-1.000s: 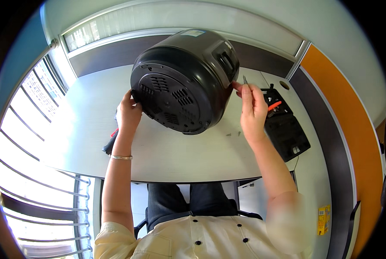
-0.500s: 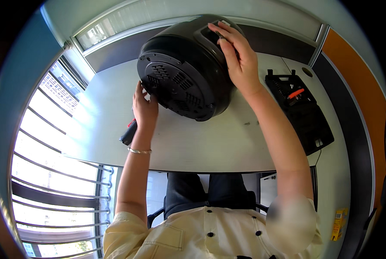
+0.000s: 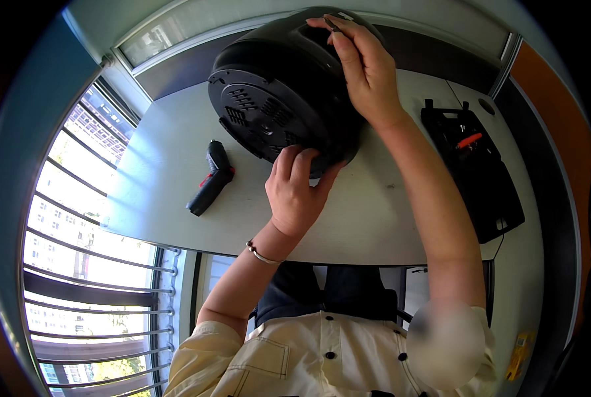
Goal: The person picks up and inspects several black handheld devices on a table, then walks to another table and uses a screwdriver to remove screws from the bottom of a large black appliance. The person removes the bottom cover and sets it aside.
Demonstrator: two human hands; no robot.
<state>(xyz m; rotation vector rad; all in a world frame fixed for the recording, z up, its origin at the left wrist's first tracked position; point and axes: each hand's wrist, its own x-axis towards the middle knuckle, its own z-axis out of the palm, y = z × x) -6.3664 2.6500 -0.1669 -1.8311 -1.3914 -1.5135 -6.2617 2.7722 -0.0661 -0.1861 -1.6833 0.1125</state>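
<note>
A: Where is the black round appliance (image 3: 289,79) sitting now?

B: It is lying tipped on its side at the far edge of the white tabletop (image 3: 375,218), its vented underside facing the person. Half a second ago it was lying much the same way, so it is staying put.

A: And the hands?

B: The left hand (image 3: 298,192) is pressing against the lower rim of the base, fingers (image 3: 295,162) together and curled over the edge, bracing it. It was gripping further left a moment ago and is now sitting under the middle. The right hand (image 3: 365,69) is reaching over the top, its fingers (image 3: 338,36) pinching a thin dark tool at the handle recess; I cannot tell what kind.

A: What does that shift suggest?

B: The right hand has come up from beside the open black tool case (image 3: 474,172), so I judge the work is moving to the top of the housing. The black power screwdriver (image 3: 209,178) is lying untouched to the left.
</note>
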